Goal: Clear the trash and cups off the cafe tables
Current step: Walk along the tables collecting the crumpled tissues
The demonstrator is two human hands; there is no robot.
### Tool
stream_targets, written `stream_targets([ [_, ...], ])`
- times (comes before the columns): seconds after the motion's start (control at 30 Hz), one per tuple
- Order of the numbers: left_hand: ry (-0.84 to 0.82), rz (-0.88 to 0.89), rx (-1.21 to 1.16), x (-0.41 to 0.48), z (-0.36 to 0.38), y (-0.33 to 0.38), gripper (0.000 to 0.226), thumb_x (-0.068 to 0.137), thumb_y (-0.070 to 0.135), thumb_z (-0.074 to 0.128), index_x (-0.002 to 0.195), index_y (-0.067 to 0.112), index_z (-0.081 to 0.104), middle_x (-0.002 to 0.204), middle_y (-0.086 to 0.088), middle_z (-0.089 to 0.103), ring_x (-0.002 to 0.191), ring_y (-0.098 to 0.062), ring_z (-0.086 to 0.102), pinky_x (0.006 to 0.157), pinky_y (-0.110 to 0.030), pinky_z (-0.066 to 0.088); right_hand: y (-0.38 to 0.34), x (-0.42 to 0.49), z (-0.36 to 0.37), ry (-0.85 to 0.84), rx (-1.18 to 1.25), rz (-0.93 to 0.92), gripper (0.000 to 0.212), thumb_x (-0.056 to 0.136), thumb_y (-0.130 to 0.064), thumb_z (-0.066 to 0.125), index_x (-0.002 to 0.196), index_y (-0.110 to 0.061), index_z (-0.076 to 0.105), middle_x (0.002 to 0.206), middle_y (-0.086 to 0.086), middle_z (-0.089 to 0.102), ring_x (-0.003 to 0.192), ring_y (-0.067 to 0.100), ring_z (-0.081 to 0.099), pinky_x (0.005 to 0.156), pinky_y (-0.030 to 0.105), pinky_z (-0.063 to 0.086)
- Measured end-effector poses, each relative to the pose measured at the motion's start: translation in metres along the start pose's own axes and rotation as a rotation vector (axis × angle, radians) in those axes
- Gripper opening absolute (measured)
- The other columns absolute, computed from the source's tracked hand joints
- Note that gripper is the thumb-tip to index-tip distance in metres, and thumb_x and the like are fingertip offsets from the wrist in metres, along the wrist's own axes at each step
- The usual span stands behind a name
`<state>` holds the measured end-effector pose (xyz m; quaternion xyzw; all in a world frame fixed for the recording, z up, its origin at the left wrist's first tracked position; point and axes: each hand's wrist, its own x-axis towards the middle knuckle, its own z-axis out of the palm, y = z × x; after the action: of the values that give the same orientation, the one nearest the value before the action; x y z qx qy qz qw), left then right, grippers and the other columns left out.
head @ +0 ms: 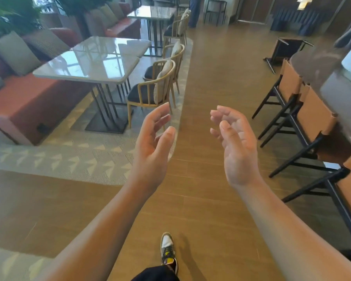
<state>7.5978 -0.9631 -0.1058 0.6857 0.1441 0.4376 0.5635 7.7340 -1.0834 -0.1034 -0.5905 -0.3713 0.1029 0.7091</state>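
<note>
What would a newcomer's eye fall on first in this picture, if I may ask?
First come the two bare hands raised mid-frame, the left hand and the right hand, palms turned toward each other, loosely curled and holding nothing. Next is the glossy pale table at upper left, mirroring window light, with an orange bench behind it. Along the right edge stands a row of tan chairs on black frames.
</note>
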Motion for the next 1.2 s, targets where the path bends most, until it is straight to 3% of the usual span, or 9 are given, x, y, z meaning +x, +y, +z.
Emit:
stream_targets([
  [0.3, 0.02, -0.005, -0.043, 0.205, -0.017, -0.071, 0.041, 0.095, 0.038, 0.055, 0.136, 0.035, 0.055, 0.143, 0.012, 0.061, 0.138, -0.018, 0.055, 0.113, -0.05, 0.049, 0.066, 0.203, 0.055, 0.019, 0.06, 0.01, 0.041, 0.096, -0.044, 0.057, 0.132, -0.023, 0.062, 0.133, 0.005, 0.067, 0.13, 0.023, 0.06, 0.113, 0.053, 0.049],
  [0.43, 0.022, -0.021, -0.02, 0.282, -0.014, -0.108, 0.042, 0.095, 0.038, 0.054, 0.137, 0.035, 0.056, 0.144, 0.009, 0.06, 0.139, -0.016, 0.055, 0.113, -0.049, 0.05, 0.104, 0.282, 0.069, 0.006, 0.081, 0.027, 0.031, 0.101, -0.031, 0.055, 0.13, -0.021, 0.062, 0.134, 0.01, 0.066, 0.131, 0.028, 0.059, 0.114, 0.058, 0.045],
  [0.63, 0.028, -0.025, 0.002, 0.391, 0.011, -0.178, 0.038, 0.095, 0.038, 0.053, 0.133, 0.042, 0.057, 0.14, 0.016, 0.062, 0.138, -0.014, 0.056, 0.112, -0.046, 0.05, 0.171, 0.397, 0.072, -0.001, 0.129, 0.021, 0.037, 0.095, -0.043, 0.057, 0.126, -0.025, 0.063, 0.134, 0.014, 0.065, 0.13, 0.031, 0.058, 0.113, 0.057, 0.047],
  [0.77, 0.033, -0.043, 0.003, 0.477, 0.04, -0.225, 0.038, 0.093, 0.04, 0.054, 0.13, 0.042, 0.058, 0.139, 0.015, 0.063, 0.136, -0.011, 0.057, 0.109, -0.036, 0.052, 0.22, 0.491, 0.06, -0.01, 0.141, 0.011, 0.041, 0.095, -0.045, 0.057, 0.129, -0.022, 0.062, 0.126, 0.01, 0.067, 0.127, 0.035, 0.059, 0.11, 0.058, 0.049],
  [1.0, 0.113, -0.047, -0.01, 0.648, 0.093, -0.3, 0.043, 0.091, 0.038, 0.055, 0.133, 0.03, 0.059, 0.135, 0.012, 0.067, 0.135, -0.019, 0.059, 0.114, -0.055, 0.048, 0.283, 0.692, 0.028, -0.031, 0.148, 0.003, 0.04, 0.094, -0.045, 0.059, 0.128, -0.024, 0.064, 0.12, -0.001, 0.069, 0.122, 0.022, 0.062, 0.11, 0.056, 0.048],
  [1.2, 0.099, -0.044, 0.018, 0.774, 0.124, -0.355, 0.042, 0.092, 0.04, 0.053, 0.133, 0.035, 0.058, 0.13, 0.025, 0.066, 0.132, -0.008, 0.06, 0.114, -0.047, 0.05, 0.339, 0.821, 0.024, -0.068, 0.154, 0.009, 0.033, 0.096, -0.047, 0.06, 0.126, -0.033, 0.066, 0.119, -0.008, 0.071, 0.124, 0.021, 0.063, 0.106, 0.045, 0.053],
])
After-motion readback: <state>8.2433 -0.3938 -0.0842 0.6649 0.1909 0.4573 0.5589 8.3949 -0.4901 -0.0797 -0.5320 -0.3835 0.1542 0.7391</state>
